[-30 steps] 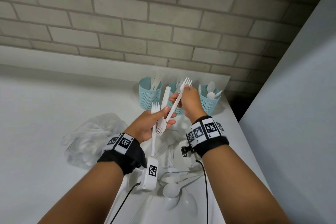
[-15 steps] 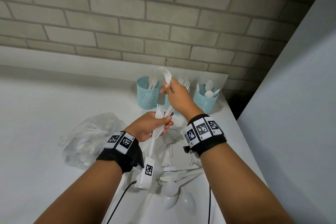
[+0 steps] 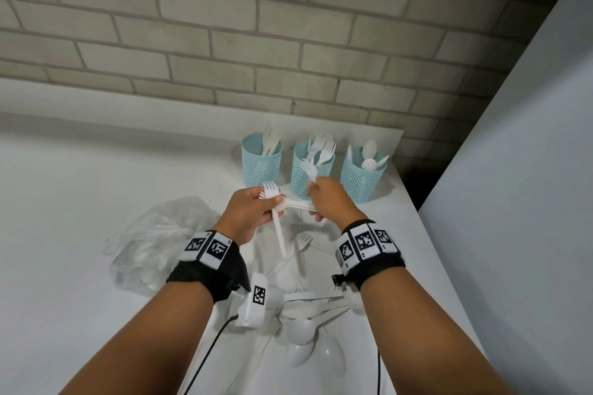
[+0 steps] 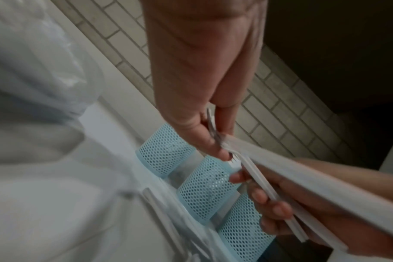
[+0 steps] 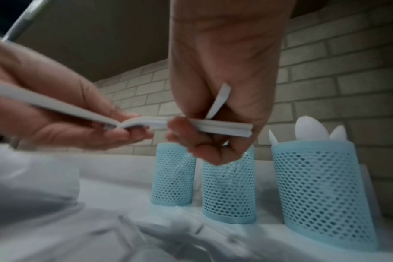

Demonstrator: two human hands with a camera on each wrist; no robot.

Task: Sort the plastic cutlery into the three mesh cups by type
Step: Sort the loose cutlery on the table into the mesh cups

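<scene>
Three light-blue mesh cups stand in a row at the table's back: the left cup [image 3: 261, 167] has knives, the middle cup [image 3: 309, 176] forks, the right cup [image 3: 362, 179] spoons. Just in front of them my left hand [image 3: 256, 212] grips white forks [image 3: 276, 218], one with its tines up. My right hand [image 3: 330, 202] pinches the handles of that same bunch [image 5: 222, 127] between thumb and fingers, and another fork [image 3: 309, 168] stands up out of its fist. In the left wrist view my left hand [image 4: 204, 134] pinches the fork heads while the right hand's fingers curl on the handles [image 4: 278, 200].
Loose spoons [image 3: 301, 330] and forks [image 3: 303, 239] lie piled on the white table [image 3: 64, 202] under my wrists. A clear plastic bag [image 3: 154, 244] lies to the left. The table's right edge meets a grey panel [image 3: 513, 170]; a brick wall is behind.
My right hand, raised by the cups half a second ago with a fork, has come down to my left hand and taken hold of the fork handles there.
</scene>
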